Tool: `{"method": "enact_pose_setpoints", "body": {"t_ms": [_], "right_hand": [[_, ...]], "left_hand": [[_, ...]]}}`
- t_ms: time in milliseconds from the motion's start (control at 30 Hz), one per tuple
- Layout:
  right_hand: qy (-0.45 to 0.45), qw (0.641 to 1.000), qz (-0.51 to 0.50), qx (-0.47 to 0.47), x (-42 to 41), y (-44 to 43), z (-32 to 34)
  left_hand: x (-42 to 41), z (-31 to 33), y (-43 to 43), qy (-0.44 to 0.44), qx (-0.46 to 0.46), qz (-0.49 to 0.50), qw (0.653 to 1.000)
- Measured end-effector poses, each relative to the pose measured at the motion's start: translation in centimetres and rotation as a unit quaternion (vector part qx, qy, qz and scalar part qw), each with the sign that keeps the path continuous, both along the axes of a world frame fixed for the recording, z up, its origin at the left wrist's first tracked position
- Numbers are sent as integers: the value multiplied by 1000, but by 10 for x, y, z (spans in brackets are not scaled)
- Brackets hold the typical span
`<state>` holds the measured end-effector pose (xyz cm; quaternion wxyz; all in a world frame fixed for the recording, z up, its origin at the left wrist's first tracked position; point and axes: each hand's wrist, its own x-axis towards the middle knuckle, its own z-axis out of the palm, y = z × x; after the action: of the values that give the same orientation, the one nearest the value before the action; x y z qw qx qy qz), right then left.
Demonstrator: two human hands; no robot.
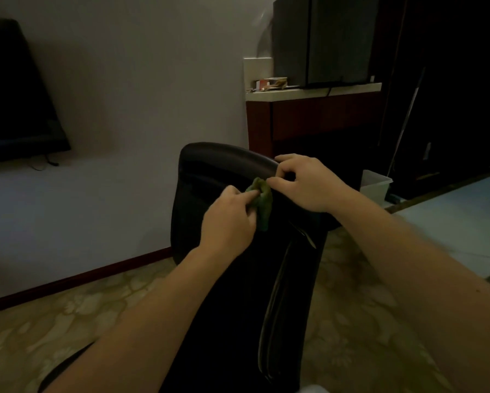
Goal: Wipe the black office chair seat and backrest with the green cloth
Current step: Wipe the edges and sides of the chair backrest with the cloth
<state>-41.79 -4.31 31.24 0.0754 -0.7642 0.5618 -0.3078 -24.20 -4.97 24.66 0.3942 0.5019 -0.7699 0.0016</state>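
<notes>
The black office chair stands in front of me with its backrest turned toward me; the seat is hidden behind it. A small green cloth hangs bunched against the upper back of the backrest. My left hand pinches the cloth's left side between thumb and fingers. My right hand is at the backrest's top right edge, its fingertips pinching the cloth's upper right corner.
A dark wooden cabinet with a pale top and a black box on it stands behind the chair. A white bin sits on the floor to the right, by a pale table edge. A dark TV hangs at left. The floor is patterned carpet.
</notes>
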Motion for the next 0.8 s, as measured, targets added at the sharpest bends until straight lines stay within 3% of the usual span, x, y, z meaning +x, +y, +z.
{"method": "enact_pose_setpoints", "body": {"t_ms": [300,367,500,633,800], "right_hand": [[-18,1000,3,1,-2,0,0],[-13,1000,3,4,-1,0,0],[-9,1000,9,4,-2,3,-2],[-13,1000,-3,4,-5,4,-10],[-15,1000,-5,2,-5,8,-6]], "left_hand": [[-5,-25,41,-91,-41,-87,991],[1,-17,31,-97,-34,-63,993],[7,0,11,-24,14,24,999],[-8,-5,17,-50,6,13,999],[-23,-23,48,-100,-69,-20,992]]}}
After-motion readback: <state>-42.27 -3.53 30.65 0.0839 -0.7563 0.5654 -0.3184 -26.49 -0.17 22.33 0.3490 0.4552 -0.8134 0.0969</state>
